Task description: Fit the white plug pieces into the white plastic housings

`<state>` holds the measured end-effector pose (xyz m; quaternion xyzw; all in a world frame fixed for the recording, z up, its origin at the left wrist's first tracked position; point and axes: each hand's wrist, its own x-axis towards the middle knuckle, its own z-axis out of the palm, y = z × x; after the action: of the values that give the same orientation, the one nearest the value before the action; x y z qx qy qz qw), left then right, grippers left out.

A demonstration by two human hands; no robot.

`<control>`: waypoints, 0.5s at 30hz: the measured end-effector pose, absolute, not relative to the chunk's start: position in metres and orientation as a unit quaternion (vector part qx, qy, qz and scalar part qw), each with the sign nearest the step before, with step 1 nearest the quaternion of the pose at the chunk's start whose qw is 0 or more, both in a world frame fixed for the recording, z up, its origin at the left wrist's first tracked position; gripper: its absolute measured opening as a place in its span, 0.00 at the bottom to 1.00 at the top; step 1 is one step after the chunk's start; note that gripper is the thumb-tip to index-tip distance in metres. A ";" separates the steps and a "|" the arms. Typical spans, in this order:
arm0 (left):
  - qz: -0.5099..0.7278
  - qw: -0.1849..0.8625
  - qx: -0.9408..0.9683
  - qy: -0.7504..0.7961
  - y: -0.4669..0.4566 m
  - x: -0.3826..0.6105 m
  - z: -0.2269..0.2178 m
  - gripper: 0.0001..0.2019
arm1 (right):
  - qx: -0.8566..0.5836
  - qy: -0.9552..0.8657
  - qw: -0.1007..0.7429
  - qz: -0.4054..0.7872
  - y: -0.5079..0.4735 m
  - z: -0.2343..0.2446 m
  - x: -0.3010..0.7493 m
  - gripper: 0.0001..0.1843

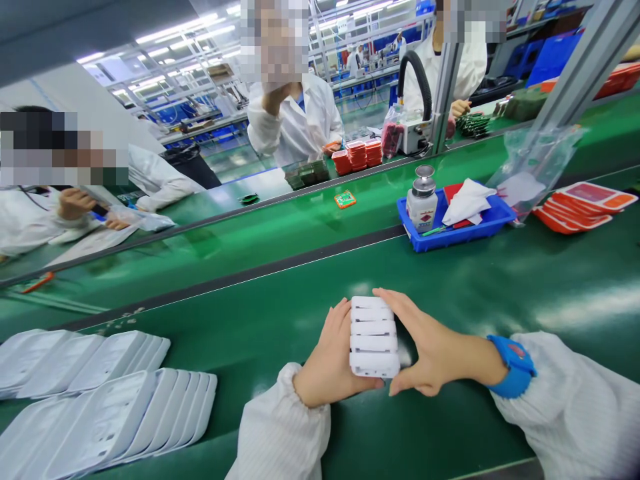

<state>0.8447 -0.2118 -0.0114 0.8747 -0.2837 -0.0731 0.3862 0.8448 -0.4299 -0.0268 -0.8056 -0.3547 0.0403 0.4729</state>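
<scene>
Between my hands is a stack of several white plastic casings (375,339), held above the green bench and seen from its edge side. My left hand (333,357) is closed around the stack's left side, with the thumb along the bottom. On the right, my right hand (430,347) curves about the stack, its fingertips at the top corner and its thumb near the lower right corner. A gap shows between that palm and the casings. A blue band (513,367) circles my right wrist.
Rows of white casings (135,413) lean on the bench at left. A blue tray (460,233) holds a dispenser bottle (421,203) and white cloth. Orange-rimmed frames (583,207) lie at right. Beyond, a green conveyor (280,223) carries a small board (345,199); co-workers sit across it.
</scene>
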 end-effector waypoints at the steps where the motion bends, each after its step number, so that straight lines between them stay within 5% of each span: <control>1: -0.075 0.368 0.877 -0.300 -0.212 0.846 -0.011 0.50 | -0.807 -0.353 0.470 0.052 -0.429 -0.027 0.845 0.75; 4: -0.081 0.383 0.864 -0.316 -0.211 0.847 -0.014 0.53 | -0.815 -0.341 0.464 0.073 -0.427 -0.028 0.845 0.79; 10: -0.170 0.585 0.742 -0.279 -0.207 0.840 -0.023 0.62 | -0.822 -0.327 0.457 0.093 -0.429 -0.026 0.845 0.77; 15: -0.144 0.578 0.765 -0.245 -0.206 0.837 -0.019 0.63 | -0.825 -0.342 0.446 0.062 -0.428 -0.033 0.846 0.82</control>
<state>0.8367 -0.2057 -0.0188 0.7654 -0.2447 -0.1437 0.5776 0.8455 -0.4285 -0.0333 -0.8248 -0.3415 0.0621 0.4464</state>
